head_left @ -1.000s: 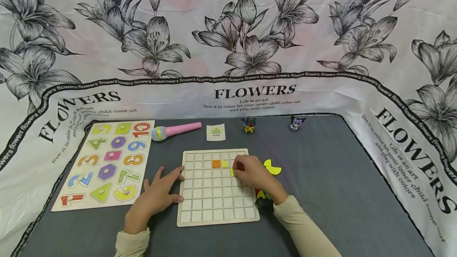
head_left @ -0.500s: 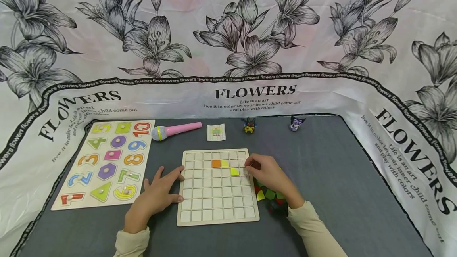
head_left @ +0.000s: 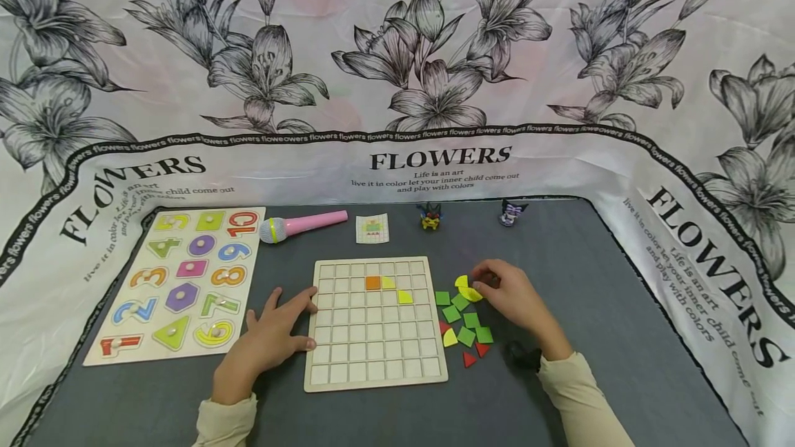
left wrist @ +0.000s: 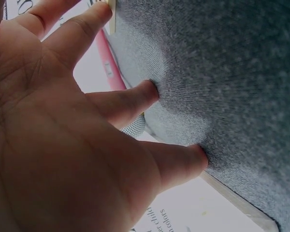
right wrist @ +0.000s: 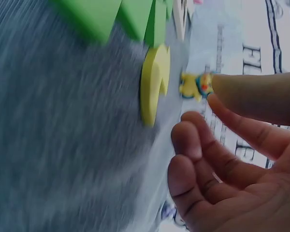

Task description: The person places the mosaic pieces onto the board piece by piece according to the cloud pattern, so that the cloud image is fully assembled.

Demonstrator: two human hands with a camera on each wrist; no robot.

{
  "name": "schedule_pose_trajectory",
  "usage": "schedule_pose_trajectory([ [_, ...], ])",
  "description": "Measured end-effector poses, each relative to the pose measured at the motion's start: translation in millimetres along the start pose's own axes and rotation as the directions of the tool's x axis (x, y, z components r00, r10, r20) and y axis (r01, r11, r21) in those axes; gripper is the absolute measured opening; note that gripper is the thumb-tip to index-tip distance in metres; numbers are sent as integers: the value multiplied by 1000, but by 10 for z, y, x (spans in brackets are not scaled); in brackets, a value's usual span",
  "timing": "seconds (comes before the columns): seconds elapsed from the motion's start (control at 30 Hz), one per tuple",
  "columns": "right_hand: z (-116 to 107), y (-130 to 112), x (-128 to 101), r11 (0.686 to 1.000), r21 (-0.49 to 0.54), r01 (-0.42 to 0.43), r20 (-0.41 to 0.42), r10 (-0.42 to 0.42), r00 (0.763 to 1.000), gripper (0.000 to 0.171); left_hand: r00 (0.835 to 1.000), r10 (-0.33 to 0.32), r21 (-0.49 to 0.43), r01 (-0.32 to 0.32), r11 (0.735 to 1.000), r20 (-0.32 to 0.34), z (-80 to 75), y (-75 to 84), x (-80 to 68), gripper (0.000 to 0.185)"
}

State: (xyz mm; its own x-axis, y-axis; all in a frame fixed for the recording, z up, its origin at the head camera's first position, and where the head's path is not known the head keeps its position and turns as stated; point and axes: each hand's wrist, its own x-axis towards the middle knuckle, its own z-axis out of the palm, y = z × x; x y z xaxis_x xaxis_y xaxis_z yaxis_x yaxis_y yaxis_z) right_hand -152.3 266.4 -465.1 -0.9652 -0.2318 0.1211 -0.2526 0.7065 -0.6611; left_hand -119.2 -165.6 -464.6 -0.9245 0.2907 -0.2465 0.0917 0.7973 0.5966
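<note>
While your left hand (head_left: 268, 340) lies flat with straight fingers, pressing the grid board's (head_left: 373, 371) left edge on the grey tabletop (head_left: 590, 281), one orange and two yellow tiles sit in its upper rows. To the right, your right hand (head_left: 512, 299), fingers loosely curled and holding nothing, hovers just beside the yellow piece (head_left: 467, 288) above the green squares (head_left: 466, 316).

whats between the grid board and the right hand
In the head view, loose tiles lie on the grey mat between the grid board and the right hand: green squares, red triangles and yellow quarter-rounds.
</note>
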Motion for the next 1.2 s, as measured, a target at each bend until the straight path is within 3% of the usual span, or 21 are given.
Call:
schedule_pose_trajectory([
  [0.1,-44,76,-22,999,-30,-13,1,13,1000,19,1000,4,6,-4,1000,-3,-4,-22,3,87],
  [0.4,-10,200,-15,999,-36,29,109,-25,994,17,1000,1,8,-1,1000,-1,-12,-41,-2,86],
  [0.57,10,193,-9,998,-56,-5,126,12,992,13,1000,1,2,-1,1000,4,-11,-23,-2,87],
  [0.8,5,176,-55,996,-56,-72,64,75,995,16,1000,8,-5,-8,1000,-12,8,6,-14,87],
  [0.97,17,116,-41,998,-30,-53,28,54,998,12,1000,17,-14,-17,1000,-14,22,0,-17,85],
  [1.2,138,-147,76,998,53,17,46,-20,999,7,1000,8,-21,-8,1000,-20,23,-18,-6,84],
])
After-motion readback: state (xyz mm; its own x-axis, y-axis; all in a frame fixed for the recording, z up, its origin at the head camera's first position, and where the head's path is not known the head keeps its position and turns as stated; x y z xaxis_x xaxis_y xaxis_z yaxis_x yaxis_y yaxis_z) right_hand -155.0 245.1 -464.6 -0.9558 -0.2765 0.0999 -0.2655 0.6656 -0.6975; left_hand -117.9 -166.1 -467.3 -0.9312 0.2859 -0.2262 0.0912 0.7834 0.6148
